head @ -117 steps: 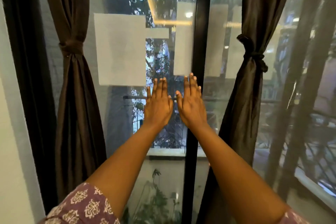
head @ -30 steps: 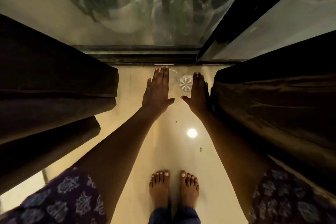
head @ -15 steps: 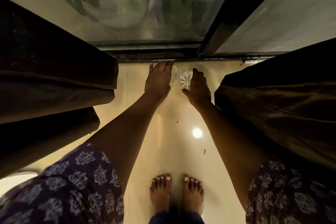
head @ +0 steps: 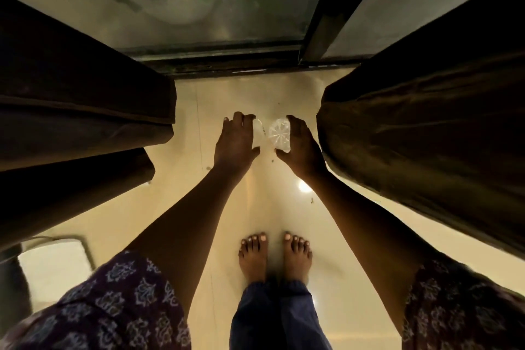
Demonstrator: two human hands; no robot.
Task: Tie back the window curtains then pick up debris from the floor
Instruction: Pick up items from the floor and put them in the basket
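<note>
I look straight down at a pale glossy floor [head: 255, 321]. My left hand [head: 235, 145] curls round a clear plastic piece [head: 258, 131], mostly hidden under its fingers. My right hand [head: 301, 148] holds a clear round plastic cup [head: 279, 133] with a ribbed star pattern, fingers curled round it. The two hands are side by side above the floor, between the dark brown left curtain [head: 79, 111] and right curtain [head: 426, 136]. Small dark specks of debris [head: 312, 201] lie on the floor near my right forearm.
The window's dark bottom track [head: 227, 62] and vertical frame [head: 326, 8] run across the top, with potted plants behind the glass. My bare feet [head: 274, 256] stand below the hands. A white object [head: 54, 264] sits at the lower left. A lamp's reflection [head: 303, 186] glares on the floor.
I turned from the window, hands flat on the glass, to look down. Both hands reached the floor by the track, closed on the clear plastic pieces and drew back from the track.
</note>
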